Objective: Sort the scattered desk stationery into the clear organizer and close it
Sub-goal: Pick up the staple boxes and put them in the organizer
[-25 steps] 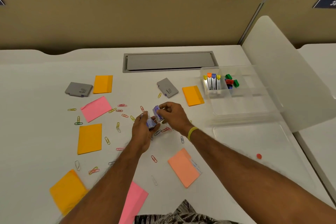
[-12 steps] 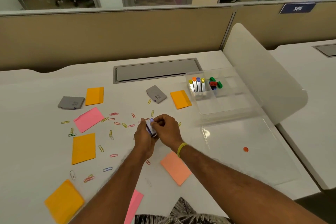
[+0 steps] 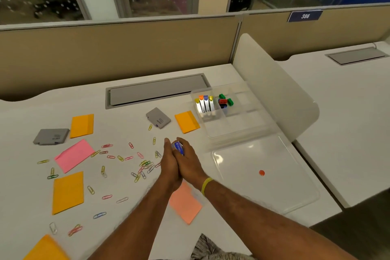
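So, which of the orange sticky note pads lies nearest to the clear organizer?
The orange sticky note pad just left of the clear plastic organizer, beside the grey flat box. The other orange pads lie far to the left.

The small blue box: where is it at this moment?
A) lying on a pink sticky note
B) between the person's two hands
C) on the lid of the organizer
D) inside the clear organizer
B: the small blue box is held between the left hand and the right hand, apart from the clear organizer.
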{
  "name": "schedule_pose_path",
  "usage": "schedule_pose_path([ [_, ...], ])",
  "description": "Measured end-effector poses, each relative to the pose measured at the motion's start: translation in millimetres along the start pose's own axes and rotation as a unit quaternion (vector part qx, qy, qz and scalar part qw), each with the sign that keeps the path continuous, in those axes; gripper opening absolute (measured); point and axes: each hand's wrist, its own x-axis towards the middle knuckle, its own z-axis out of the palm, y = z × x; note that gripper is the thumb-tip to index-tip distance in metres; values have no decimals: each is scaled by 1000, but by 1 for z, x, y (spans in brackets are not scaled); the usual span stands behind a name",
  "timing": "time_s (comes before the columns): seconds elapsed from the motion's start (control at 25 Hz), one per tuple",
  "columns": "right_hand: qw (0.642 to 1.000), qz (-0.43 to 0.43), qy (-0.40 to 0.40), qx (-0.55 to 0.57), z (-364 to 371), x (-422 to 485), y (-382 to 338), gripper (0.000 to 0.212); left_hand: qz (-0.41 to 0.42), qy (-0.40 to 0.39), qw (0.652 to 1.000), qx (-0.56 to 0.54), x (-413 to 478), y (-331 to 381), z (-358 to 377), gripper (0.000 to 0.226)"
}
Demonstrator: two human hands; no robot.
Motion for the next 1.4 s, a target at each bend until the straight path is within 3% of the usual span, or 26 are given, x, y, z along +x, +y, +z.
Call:
schedule_pose_path([
  [0.2,997,-36,64,2,-39,19,-5,34,25,-41,998,37,9,4,41,48],
  [0.32,995,-57,79,10,-65,35,-5,33,41,-44,998,36,19,7,58,70],
  [0.4,993,-75,86,-2,-85,48,-4,36,50,-35,993,101,26,10,70,76],
  [0.52,986,-101,122,-56,-120,74,-4,39,80,-8,983,167,48,13,83,64],
  [0.72,964,-107,181,-163,-192,133,-8,44,154,14,962,227,80,18,96,22],
  [0.76,958,-106,189,-189,-204,146,-7,43,160,20,956,245,86,19,97,26],
  [0.88,927,-96,224,-286,-230,185,-3,39,177,30,938,297,111,13,93,74],
  [0.92,917,-87,231,-313,-237,197,-1,38,180,36,933,309,118,11,93,81],
  [1.16,889,-48,230,-393,-257,246,10,39,216,54,904,366,132,0,90,71],
  [1.4,881,-27,218,-418,-265,256,15,57,232,54,892,383,144,-6,82,73],
])
